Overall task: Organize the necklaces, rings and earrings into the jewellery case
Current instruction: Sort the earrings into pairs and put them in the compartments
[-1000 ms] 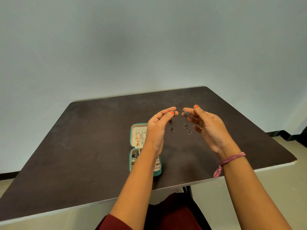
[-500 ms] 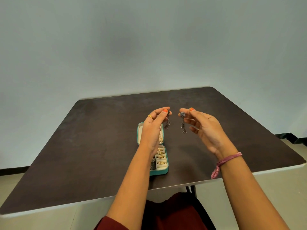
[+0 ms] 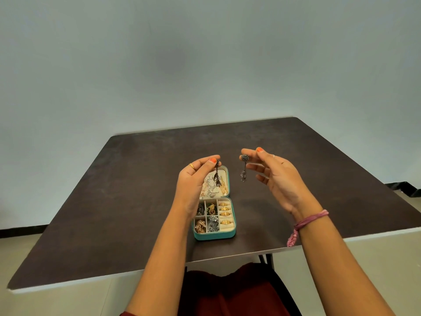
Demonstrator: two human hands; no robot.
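Head view: the left hand (image 3: 193,183) sits at centre frame, thumb and forefinger pinched on the top of a dark drop earring (image 3: 217,173) that dangles over the lid half of the case (image 3: 215,236). The right hand (image 3: 275,179), a little right of centre, pinches the matching earring (image 3: 244,169) by its round stud; its other fingers are spread loose, and the earring hangs over bare bench (image 3: 114,201), beside the case and not above it.

The teal case lies open just below centre. Chains fill the lid half. The tray half shows small compartments of earrings on the left and gold rings (image 3: 225,213) in the roll on the right.

To do this step well, I would lower each earring slowly into one compartment, drop end first, so the dangling parts do not snag the chains. The upper left cell is partly hidden by the left wrist, so its free room cannot be judged.

The bench is wide on every side of the case; its near edge lies a short way below the case, and both forearms cross it.
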